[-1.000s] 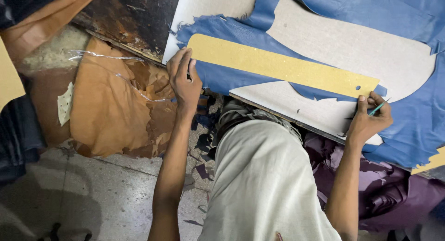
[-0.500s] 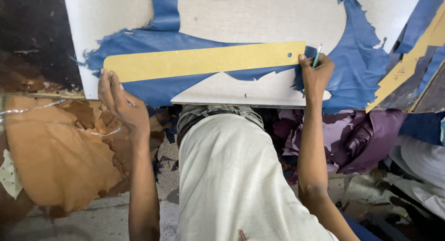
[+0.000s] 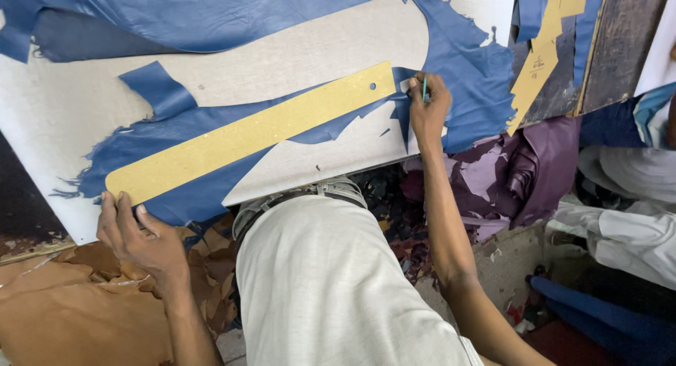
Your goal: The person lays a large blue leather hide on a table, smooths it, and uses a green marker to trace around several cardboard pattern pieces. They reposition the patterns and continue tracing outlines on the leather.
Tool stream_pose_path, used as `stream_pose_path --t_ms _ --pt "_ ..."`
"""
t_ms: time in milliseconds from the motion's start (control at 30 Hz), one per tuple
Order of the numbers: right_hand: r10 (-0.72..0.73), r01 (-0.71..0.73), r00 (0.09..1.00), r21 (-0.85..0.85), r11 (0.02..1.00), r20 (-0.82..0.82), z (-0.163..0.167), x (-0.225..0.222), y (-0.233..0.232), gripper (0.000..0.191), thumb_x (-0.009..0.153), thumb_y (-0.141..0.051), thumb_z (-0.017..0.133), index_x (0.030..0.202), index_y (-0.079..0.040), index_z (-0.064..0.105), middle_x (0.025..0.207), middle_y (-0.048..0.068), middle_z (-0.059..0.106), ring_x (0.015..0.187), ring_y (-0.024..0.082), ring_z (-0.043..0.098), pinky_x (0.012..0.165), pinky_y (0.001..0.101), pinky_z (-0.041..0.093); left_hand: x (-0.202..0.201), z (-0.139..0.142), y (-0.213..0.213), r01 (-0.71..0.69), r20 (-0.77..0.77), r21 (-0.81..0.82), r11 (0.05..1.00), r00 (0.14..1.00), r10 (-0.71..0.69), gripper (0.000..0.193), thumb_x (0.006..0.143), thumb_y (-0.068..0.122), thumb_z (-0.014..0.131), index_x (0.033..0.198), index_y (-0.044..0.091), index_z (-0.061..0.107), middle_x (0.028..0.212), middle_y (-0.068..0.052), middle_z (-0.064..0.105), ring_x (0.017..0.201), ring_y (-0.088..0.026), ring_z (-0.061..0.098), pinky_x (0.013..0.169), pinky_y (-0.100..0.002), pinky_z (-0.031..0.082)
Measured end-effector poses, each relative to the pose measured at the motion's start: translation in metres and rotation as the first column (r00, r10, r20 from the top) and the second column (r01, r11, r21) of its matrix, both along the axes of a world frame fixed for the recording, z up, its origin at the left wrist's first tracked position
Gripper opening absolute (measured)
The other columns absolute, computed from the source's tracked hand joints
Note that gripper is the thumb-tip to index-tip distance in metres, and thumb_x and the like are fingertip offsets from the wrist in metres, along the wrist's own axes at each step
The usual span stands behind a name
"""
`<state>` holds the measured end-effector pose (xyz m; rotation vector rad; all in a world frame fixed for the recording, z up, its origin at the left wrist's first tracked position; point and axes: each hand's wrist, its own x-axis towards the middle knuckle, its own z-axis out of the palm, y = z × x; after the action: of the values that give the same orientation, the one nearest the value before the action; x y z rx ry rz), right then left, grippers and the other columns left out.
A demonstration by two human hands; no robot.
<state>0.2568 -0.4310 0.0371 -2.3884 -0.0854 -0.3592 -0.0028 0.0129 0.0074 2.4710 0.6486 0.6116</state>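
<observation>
Pressing down on the near end of the strip, your left hand lies spread, fingers flat on the blue leather and the worktop edge just below the strip's rounded corner; it grips nothing. The strip is a long yellow card template lying aslant on the leather, its low end by your left hand and its high end, with a small round hole, running up toward your right hand. That hand is closed around a thin teal tool, held upright with its tip at the leather just beside the strip's upper end; whether it is a pen or a blade you cannot tell. The leather is ragged, with large pieces already cut out so that the pale worktop shows through. More yellow templates lie at the upper right, well apart from the strip. Below the worktop's edge sit tan leather by your left arm and purple scraps beside your right forearm. Your pale-clad knee rises between your arms.
</observation>
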Motion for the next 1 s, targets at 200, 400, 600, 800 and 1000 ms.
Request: stream_pose_path --t_ms 200,400,600,800,1000 --pt "0.072 -0.068 0.997 0.137 0.988 -0.024 -0.01 -0.024 0.008 0.009 0.091 -0.001 0.077 0.09 0.002 0.069 0.102 0.01 0.073 0.091 0.022 0.067 0.081 0.033 0.051 0.002 -0.002 0.005 0.044 0.01 -0.085 0.995 0.999 -0.043 0.024 0.11 -0.003 0.057 0.13 -0.012 0.065 0.149 -0.023 0.059 0.142 -0.038 0.052 0.118 -0.048 0.052" --pt "-0.037 0.072 0.981 0.18 0.981 -0.19 -0.003 -0.02 0.002 0.024 0.088 -0.011 0.08 0.105 0.001 0.068 0.086 0.005 0.068 0.075 0.014 0.061 0.07 0.0263 0.05 0.001 -0.007 0.005 0.062 0.038 -0.074 0.995 0.997 -0.06 0.024 0.11 -0.006 0.054 0.131 -0.014 0.065 0.149 -0.024 0.058 0.143 -0.039 0.052 0.118 -0.049 0.052" --pt "-0.101 0.155 0.912 0.106 0.982 -0.397 -0.006 -0.015 -0.014 0.029 0.084 -0.018 0.085 0.09 -0.001 0.063 0.066 0.0 0.06 0.057 0.007 0.053 0.052 0.0252 0.042 0.0 -0.011 0.003 0.064 0.028 -0.05 0.997 0.998 -0.063 0.023 0.112 -0.004 0.055 0.129 -0.014 0.066 0.15 -0.024 0.057 0.142 -0.039 0.052 0.118 -0.049 0.052" --pt "-0.067 0.192 0.866 0.205 0.96 -0.496 -0.013 -0.013 -0.027 0.03 0.093 -0.024 0.082 0.076 -0.005 0.066 0.062 -0.006 0.053 0.055 0.004 0.042 0.049 0.0245 0.031 0.019 0.016 -0.012 0.09 -0.03 0.023 0.996 0.996 -0.089 0.026 0.105 -0.01 0.053 0.127 -0.01 0.067 0.147 -0.023 0.056 0.142 -0.04 0.05 0.12 -0.05 0.048" --pt "-0.069 0.149 0.877 0.134 0.98 -0.475 -0.009 -0.023 -0.024 0.027 0.081 -0.019 0.089 0.082 -0.005 0.066 0.065 -0.004 0.06 0.056 0.005 0.052 0.05 0.0231 0.041 0.147 0.022 -0.135 0.617 0.112 -0.192 0.763 0.786 -0.608 0.029 0.092 -0.011 0.059 0.116 -0.001 0.072 0.133 -0.014 0.067 0.131 -0.032 0.06 0.116 -0.044 0.048"
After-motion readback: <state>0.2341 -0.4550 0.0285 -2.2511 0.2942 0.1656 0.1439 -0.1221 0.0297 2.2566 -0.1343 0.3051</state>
